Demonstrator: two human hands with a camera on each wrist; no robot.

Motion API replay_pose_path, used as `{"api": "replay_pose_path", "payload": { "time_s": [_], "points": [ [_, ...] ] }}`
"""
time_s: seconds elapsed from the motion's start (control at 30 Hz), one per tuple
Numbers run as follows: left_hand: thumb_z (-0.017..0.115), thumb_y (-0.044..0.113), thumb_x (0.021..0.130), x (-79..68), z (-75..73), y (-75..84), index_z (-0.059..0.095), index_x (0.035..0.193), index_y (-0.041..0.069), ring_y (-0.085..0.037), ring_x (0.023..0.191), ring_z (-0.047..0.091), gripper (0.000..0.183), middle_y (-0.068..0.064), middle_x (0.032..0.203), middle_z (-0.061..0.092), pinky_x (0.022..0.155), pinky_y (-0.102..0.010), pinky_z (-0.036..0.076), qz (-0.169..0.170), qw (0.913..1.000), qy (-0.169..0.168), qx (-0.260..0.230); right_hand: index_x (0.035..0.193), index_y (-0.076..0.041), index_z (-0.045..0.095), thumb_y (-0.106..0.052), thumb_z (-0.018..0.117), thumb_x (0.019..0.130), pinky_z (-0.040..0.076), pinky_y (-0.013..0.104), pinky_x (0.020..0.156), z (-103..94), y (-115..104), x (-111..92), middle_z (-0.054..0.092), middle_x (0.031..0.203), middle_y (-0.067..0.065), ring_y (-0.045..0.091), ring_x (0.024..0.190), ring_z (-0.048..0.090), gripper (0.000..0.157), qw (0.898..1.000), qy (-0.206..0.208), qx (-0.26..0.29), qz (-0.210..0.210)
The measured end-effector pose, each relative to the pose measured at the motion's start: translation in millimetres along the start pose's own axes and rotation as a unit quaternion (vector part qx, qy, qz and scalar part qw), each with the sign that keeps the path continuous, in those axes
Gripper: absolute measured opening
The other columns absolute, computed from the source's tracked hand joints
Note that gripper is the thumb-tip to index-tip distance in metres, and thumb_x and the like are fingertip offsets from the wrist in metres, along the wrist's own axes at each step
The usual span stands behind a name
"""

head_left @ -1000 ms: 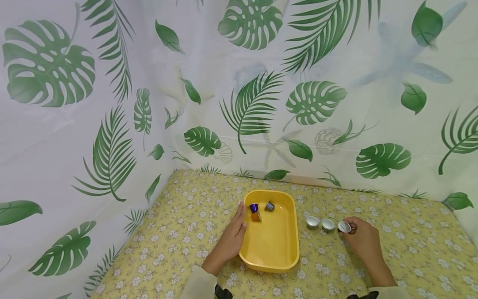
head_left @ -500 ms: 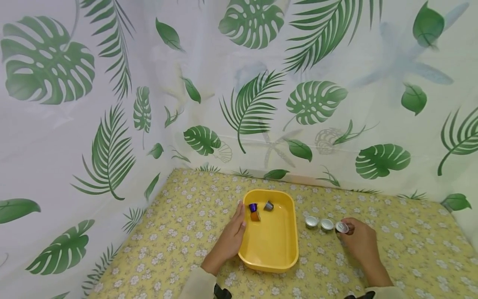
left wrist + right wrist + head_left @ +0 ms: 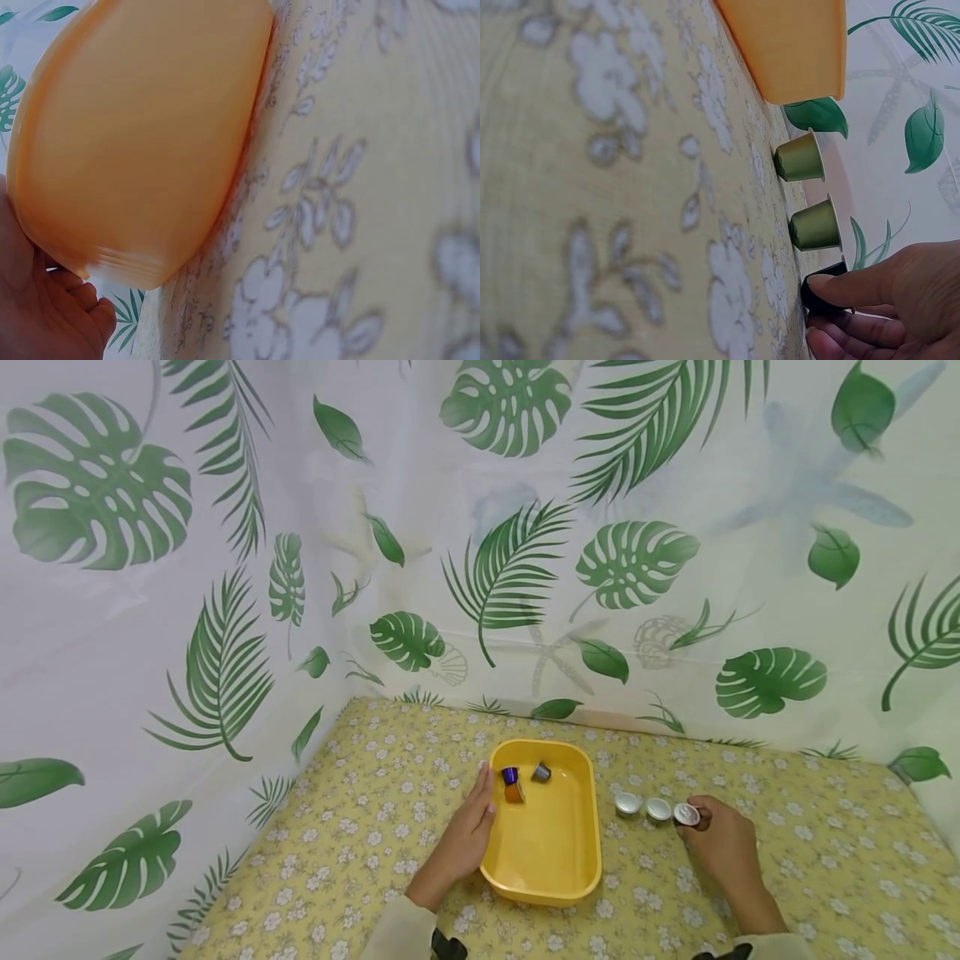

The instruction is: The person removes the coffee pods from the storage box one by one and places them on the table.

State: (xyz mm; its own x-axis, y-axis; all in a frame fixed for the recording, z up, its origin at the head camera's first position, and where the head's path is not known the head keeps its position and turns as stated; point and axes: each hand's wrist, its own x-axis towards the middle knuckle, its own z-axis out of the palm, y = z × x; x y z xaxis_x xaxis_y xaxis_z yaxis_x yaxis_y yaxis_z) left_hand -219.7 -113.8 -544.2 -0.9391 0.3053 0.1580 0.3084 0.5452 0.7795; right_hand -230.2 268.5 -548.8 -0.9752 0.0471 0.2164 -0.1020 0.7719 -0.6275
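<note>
My left hand (image 3: pixel 467 827) holds the left side of a yellow plastic tray (image 3: pixel 542 894), its thumb at the rim. In the left wrist view, bent fingers (image 3: pixel 86 295) press against the tray's outer wall. My right hand (image 3: pixel 723 843) pinches a black coffee capsule (image 3: pixel 823 300) between thumb and fingers, its silver lid facing up. The capsule stands at the right end of a row with two green capsules (image 3: pixel 815 226). Inside the tray, near its far left corner, lie a purple capsule (image 3: pixel 510 775), an orange capsule (image 3: pixel 513 793) and a grey capsule (image 3: pixel 541 772).
A yellow flowered cloth (image 3: pixel 390 777) covers the table. White sheeting (image 3: pixel 420 568) with green leaf prints hangs behind and along the left. The row of capsules stands on the cloth between the tray and my right hand.
My right hand has shifted slightly left with the black capsule, bringing it closer to the two green ones. The left hand and tray have stayed in place.
</note>
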Motion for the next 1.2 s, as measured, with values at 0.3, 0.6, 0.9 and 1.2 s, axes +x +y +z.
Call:
{"api": "replay_pose_path", "payload": {
  "time_s": [0.3,0.6,0.9,1.2],
  "points": [
    [0.028,0.017,0.113,0.6,1.4,-1.6,0.009,0.163,0.009,-0.023,0.156,0.006,0.054,0.005,0.169,-0.005,0.123,-0.052,0.016,0.0,1.0,-0.001,-0.008,0.127,0.016,0.059,0.0,0.08,0.083,0.057,0.053,0.072,-4.3,1,2,0.07,0.101,0.029,0.04,0.088,0.069,0.052,0.999,-0.027,-0.001,0.029],
    [0.026,0.028,0.114,-0.3,2.2,-2.1,0.009,0.164,0.01,-0.021,0.156,0.004,0.056,0.007,0.169,-0.005,0.124,-0.049,0.014,-0.007,0.9997,-0.007,-0.022,0.14,0.021,0.041,-0.009,0.08,0.085,0.057,0.053,0.075,-23.2,-7,4,0.067,0.11,0.032,0.039,0.091,0.07,0.074,0.992,-0.109,-0.009,0.065],
    [0.028,0.02,0.113,0.8,0.5,-0.8,0.01,0.163,0.008,-0.022,0.156,0.005,0.054,0.005,0.169,-0.004,0.124,-0.049,0.014,0.002,0.9996,-0.001,-0.028,0.143,0.018,0.038,-0.017,0.079,0.088,0.057,0.052,0.074,-38.0,-24,0,0.062,0.12,0.035,0.047,0.103,0.064,0.078,0.987,-0.137,-0.011,0.087],
    [0.029,0.015,0.113,0.8,1.6,-1.4,0.01,0.163,0.008,-0.024,0.156,0.005,0.054,0.006,0.168,-0.004,0.124,-0.049,0.014,-0.003,0.9996,0.002,-0.028,0.154,0.011,0.023,-0.023,0.077,0.092,0.057,0.052,0.076,-49.5,-42,-4,0.049,0.137,0.038,0.053,0.118,0.055,0.089,0.987,-0.129,0.007,0.094]
  ]
}}
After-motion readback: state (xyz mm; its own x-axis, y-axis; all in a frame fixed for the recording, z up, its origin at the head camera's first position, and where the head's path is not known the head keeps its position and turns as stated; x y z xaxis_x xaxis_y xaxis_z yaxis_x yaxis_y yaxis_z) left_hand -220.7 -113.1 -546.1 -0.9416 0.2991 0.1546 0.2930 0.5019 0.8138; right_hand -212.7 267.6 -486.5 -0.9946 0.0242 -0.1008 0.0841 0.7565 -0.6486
